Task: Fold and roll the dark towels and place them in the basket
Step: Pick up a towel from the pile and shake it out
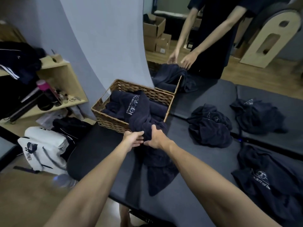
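Gripping the same dark towel point(141, 112), the left hand point(133, 139) and right hand point(155, 138) pinch bunched cloth just beside the basket point(111, 119), over whose rim it drapes. Pulling the unfolded towel could tip the basket or drag rolled towels out

The other person point(211, 30) is cut off above the shoulders by the top edge; towel lettering point(131, 104) unreadable
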